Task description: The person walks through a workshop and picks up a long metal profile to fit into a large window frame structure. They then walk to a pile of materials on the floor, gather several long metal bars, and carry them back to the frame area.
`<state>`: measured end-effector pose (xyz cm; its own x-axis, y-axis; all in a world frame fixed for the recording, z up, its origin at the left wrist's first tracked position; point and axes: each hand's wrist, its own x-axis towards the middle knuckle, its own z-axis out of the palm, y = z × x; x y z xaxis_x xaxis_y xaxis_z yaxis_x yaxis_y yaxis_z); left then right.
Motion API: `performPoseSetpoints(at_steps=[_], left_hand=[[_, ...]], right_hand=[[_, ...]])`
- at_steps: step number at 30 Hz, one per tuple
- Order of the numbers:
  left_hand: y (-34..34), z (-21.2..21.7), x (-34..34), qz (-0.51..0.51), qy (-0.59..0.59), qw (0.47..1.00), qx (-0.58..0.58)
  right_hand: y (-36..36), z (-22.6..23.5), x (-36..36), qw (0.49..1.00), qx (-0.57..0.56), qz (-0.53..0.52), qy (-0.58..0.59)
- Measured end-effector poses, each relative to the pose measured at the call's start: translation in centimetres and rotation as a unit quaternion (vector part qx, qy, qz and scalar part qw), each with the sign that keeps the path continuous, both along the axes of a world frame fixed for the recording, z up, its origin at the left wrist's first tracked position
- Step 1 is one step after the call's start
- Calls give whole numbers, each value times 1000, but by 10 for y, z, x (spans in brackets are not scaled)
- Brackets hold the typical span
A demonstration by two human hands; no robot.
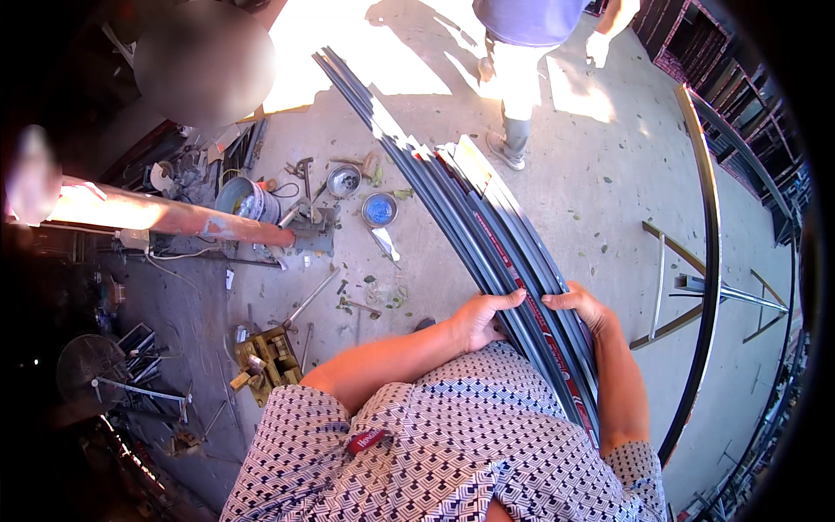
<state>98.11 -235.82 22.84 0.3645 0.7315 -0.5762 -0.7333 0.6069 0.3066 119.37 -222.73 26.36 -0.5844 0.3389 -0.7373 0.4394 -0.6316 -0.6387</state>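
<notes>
In the head view, one bundle of long dark metal bars (470, 230) is held slantwise before the torso by two hands; its bars overlap too closely to be counted. On its left side it is gripped by the left hand (483, 320), on its right side by the right hand (581, 306). Both thumbs are pressed on top; whether the hidden fingers are together cannot be told. On the floor to the left, two round bowls (364, 210), the nearer with blue contents, one bucket (270, 208) and one yellowish vise (271, 361) are seen. One fan (91, 370) is placed farther left. On the right, one long dark beam (713, 261) is seen across two triangular frames (671, 244). Beyond the bundle, one other person (526, 22) is seen.
</notes>
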Motion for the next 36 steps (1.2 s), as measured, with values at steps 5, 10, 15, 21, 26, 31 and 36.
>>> performPoseSetpoints(at_steps=[5,10,15,21,26,31,36], left_hand=[[69,14,23,4,-4,1000,-3],[147,36,26,-5,-1,1000,-19],[231,50,16,-17,-32,999,-41],[321,29,-11,-27,-45,996,-67],[409,20,-36,-66,-67,993,-65],[502,32,-51,-118,-109,986,-51],[600,38,-47,-157,-53,983,-74]], right_hand=[[83,11,21,999,-12,33,7],[163,83,19,996,-7,41,-74],[245,57,27,997,-49,41,-51],[329,63,-5,996,-63,18,-55],[400,26,-12,997,-24,-10,-66],[464,23,-16,992,-92,-86,-1],[540,5,0,987,-91,-130,-13]])
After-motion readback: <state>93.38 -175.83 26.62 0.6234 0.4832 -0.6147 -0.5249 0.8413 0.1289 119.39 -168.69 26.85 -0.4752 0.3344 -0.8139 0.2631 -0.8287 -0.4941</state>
